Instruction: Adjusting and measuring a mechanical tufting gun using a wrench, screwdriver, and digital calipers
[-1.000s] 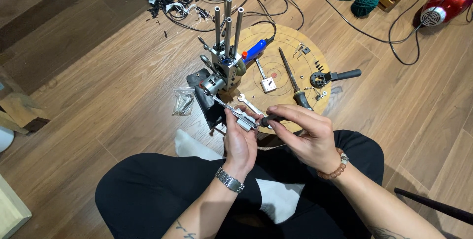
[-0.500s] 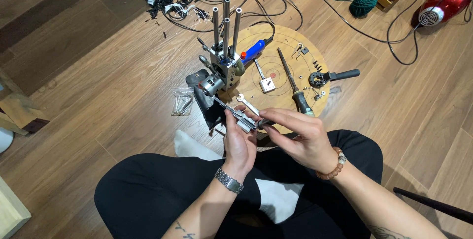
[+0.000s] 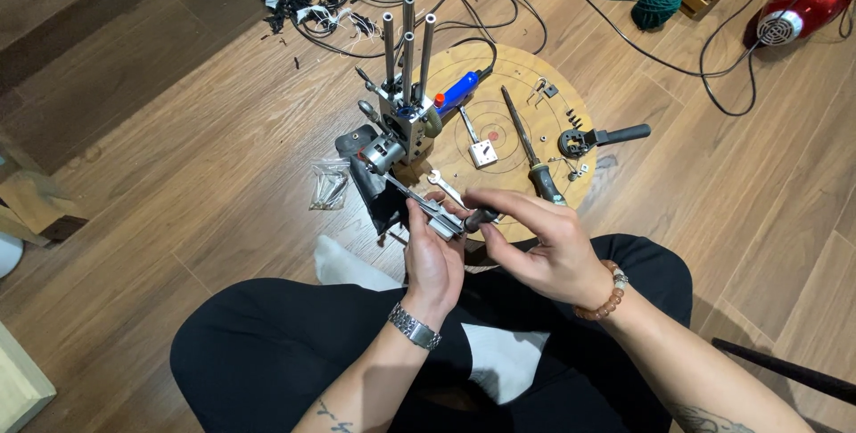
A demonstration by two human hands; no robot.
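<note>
Both hands (image 3: 499,250) on metal bracket (image 3: 434,215)

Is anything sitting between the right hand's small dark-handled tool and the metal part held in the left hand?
Nothing visible. The right hand holds the dark-handled tool with its tip right at the metal part gripped by the left hand. The exact contact point is too small to make out.

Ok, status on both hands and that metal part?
Left hand grips small metal part. Right hand holds dark-handled tool against it. Metal rod assembly stands just beyond, apart.
</note>
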